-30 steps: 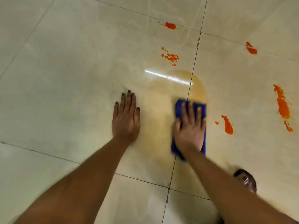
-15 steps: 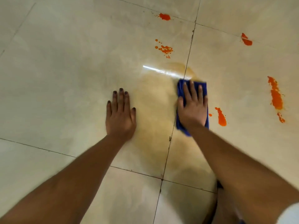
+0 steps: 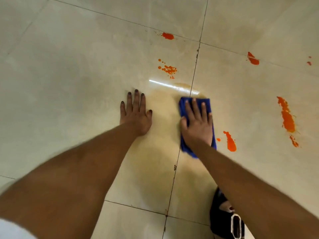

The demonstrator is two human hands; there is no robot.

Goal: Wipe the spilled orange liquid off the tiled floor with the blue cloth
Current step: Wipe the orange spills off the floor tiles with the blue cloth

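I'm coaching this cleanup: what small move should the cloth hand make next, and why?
Probably slide the blue cloth rightward under the flat right hand onto the nearest orange streak: it lies just beside the cloth, still bright and unwiped.

Right hand (image 3: 197, 125): flat, fingers straight and spread, pressing on the cloth.
Cloth (image 3: 207, 103): blue, folded, lying across a grout line (image 3: 194, 80); edges show beyond the fingertips and beside the wrist.
Left hand (image 3: 136, 114): flat on the floor (image 3: 69, 75), fingers straight, at 9 o'clock of the cloth, apart from it.
Smear (image 3: 160, 135): pale orange film between the two hands, spreading toward 6 o'clock.
Near splash (image 3: 231, 143): orange, at 3 o'clock of the cloth, just beside it.
Long splash (image 3: 286, 116): orange streak, farther out at 3 o'clock.
Droplets (image 3: 168, 69): orange cluster at 12 o'clock of the cloth.
Far spots (image 3: 167, 36): orange, at 12 o'clock, and one at 1 o'clock (image 3: 252, 59).
Sandal (image 3: 222, 219): black, at 6 o'clock, partly under the right forearm.
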